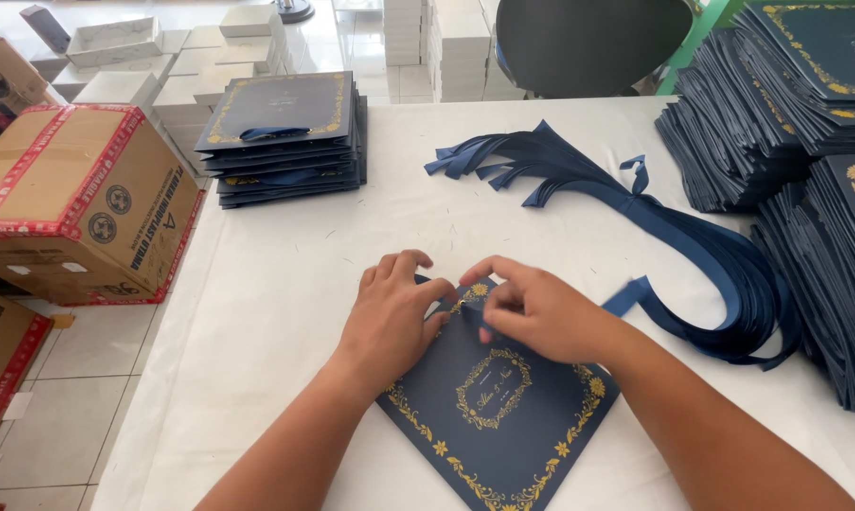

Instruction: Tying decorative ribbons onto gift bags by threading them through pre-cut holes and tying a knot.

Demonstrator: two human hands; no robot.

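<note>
While both hands pinch its top edge: navy gold-printed bag [503,407], flat on white counter [285,284].
Left hand [390,317], right hand [536,308] pinching ribbon at bag's top; threading step judged underway; ribbon bundle [693,246] near.

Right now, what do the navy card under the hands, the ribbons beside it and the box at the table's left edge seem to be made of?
Navy card: seemingly stiff matte paper or cardstock; it lies flat with crisp edges, and the gold floral border looks printed or foiled.
Ribbons: probably satin-like fabric; they curve limply and show a soft sheen.
Box: corrugated cardboard by its look, plain brown, sealed with red-patterned tape.
</note>
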